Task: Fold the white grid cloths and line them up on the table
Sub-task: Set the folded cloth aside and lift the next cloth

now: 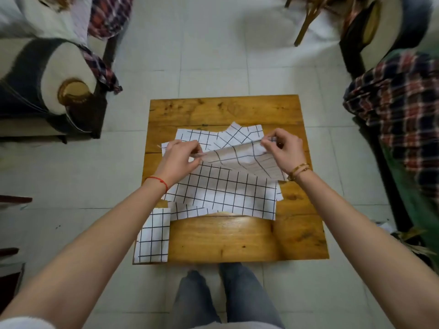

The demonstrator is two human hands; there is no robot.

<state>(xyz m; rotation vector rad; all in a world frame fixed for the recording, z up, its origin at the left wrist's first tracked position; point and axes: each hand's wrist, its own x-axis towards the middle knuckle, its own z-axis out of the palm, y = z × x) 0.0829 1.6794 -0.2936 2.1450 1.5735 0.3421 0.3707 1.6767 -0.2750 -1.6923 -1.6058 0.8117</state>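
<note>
Glossy wooden table (237, 236), matt cloth (221, 193)

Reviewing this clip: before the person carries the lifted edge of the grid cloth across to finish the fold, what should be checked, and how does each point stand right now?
1. Left hand pinches the lifted cloth at its left corner: ok.
2. Right hand pinches the right corner: ok.
3. Edge between the two hands taut and level: not ok, it sags and slopes.
4. Flat cloths underneath lie square: not ok, their edges are skewed and overlapping.
5. Folded cloth at the near left corner is out of the way: ok, though it overhangs the table edge.
6. Only one layer is pinched: cannot tell.
</note>
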